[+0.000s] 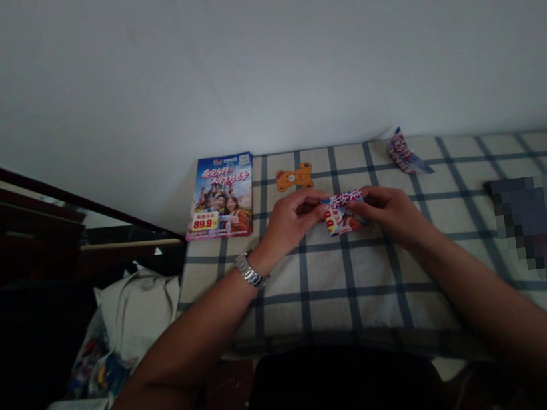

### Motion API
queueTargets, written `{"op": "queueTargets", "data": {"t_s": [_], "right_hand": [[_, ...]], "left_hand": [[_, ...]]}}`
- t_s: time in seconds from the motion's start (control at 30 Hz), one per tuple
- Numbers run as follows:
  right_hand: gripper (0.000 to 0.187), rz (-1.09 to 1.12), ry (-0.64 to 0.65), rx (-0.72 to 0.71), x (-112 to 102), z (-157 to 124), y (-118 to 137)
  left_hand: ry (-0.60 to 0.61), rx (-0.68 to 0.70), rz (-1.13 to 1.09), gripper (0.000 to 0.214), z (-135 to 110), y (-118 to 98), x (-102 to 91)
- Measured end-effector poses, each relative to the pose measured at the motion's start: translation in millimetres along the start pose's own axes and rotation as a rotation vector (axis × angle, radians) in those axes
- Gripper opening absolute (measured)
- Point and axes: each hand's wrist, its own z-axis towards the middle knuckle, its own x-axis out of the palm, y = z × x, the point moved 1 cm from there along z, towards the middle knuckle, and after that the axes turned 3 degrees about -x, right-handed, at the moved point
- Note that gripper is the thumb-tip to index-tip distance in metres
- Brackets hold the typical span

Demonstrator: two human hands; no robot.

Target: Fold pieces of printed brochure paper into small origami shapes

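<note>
A small folded flyer (346, 215), printed in pink, white and blue with a bit of yellow, is held just above or on the checked cloth. My left hand (298, 215) pinches its left edge between thumb and fingers; a metal watch (250, 270) circles that wrist. At the flyer's right side, my right hand (389, 208) grips it with the thumb on top. To the left lies a stack of matching flyers (225, 198), flat and unfolded. Another folded flyer (405, 152) stands bent near the wall on the right.
An orange bear-shaped piece (295, 176) lies behind my hands. The checked cloth (330, 305) covers the surface, which meets a white wall (254, 59). A blurred-out dark object (532, 218) lies at right. White bags (139, 310) sit lower left, beside a dark wooden rail (65, 192).
</note>
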Motion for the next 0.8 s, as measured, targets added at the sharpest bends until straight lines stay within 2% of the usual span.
{"op": "queueTargets", "data": {"t_s": [0.53,0.8], "right_hand": [[0.031,-0.004,0.033,-0.006,-4,2,-12],[0.037,-0.041,-0.002,0.018,-8,1,-13]], "left_hand": [[-0.046,0.039,0.124,0.022,0,-4,-4.0],[-0.04,0.047,0.138,0.02,2,-5,-4.8]]}}
